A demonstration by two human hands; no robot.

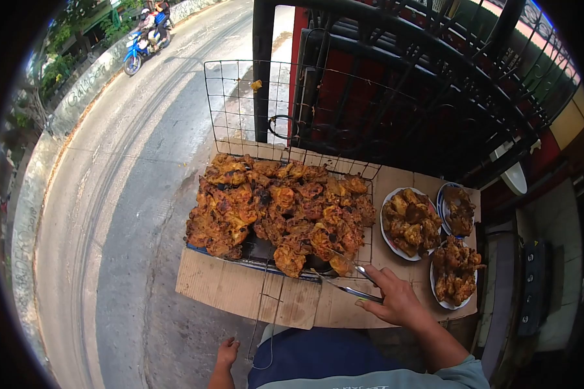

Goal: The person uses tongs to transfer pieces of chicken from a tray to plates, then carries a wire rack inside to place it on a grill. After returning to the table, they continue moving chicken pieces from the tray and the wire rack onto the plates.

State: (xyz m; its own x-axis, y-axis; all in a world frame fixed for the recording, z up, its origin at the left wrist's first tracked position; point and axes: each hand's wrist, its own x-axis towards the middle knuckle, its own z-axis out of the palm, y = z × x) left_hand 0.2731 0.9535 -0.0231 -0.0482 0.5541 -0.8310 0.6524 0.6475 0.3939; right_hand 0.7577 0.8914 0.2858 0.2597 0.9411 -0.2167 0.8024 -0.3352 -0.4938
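At grill rack's (240,84) near edge, right hand (396,299) clasps metal tongs (350,290), their tips parted against a grilled chicken piece (339,264). Left hand (227,353) hangs below, loosely open and empty.

Glossy, char-blistered orange chicken pieces (279,207); thin dark metal-wire grill rack (246,104) — matt, rough brown cardboard sheet (227,285); slim polished steel tongs (353,292).

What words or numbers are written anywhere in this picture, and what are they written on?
Roadside wall, upper stretch: painted letters, too bent and blurred to read.
Same wall, lower stretch: more painted letters, also too blurred.
Shirt: tiny print at the picture's bottom edge, cut off, unreadable.
Tongs, plates, cardboard: no writing shows.
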